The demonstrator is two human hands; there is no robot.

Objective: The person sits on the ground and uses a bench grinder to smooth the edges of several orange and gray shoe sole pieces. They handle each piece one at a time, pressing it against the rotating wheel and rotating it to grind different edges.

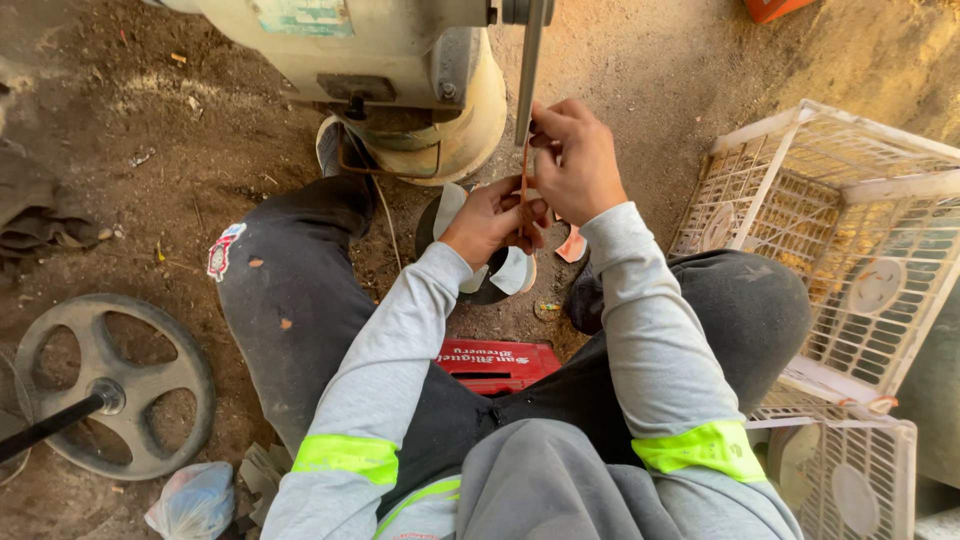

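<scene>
Head view: a thin orange-red strip is held upright just above the centre of the frame, pinched at its top by the right hand and gripped lower down by the left hand. Both hands are closed on it, the fingers curled tight, so that the strip is kept taut and vertical, seemingly to line it up against the narrow metal bar that hangs down from the cream-coloured machine at the top of the frame. The strip's upper end is placed right at the bar's lower tip; whether the two touch cannot be told.

Directly beneath the hands, a dark round object with pale curved pieces is seen on the ground, and a small orange-and-white scrap lies just beside it. A red plastic crate is sat upon, between the dark-trousered legs.

No raised surface is used; the work is done low over a bare dirt floor, dusty and littered. At the lower left a spoked grey wheel on a dark shaft lies flat, with a crumpled plastic bag near it. At the right, pale lattice crates are stacked askew, holding round pale pieces.
</scene>
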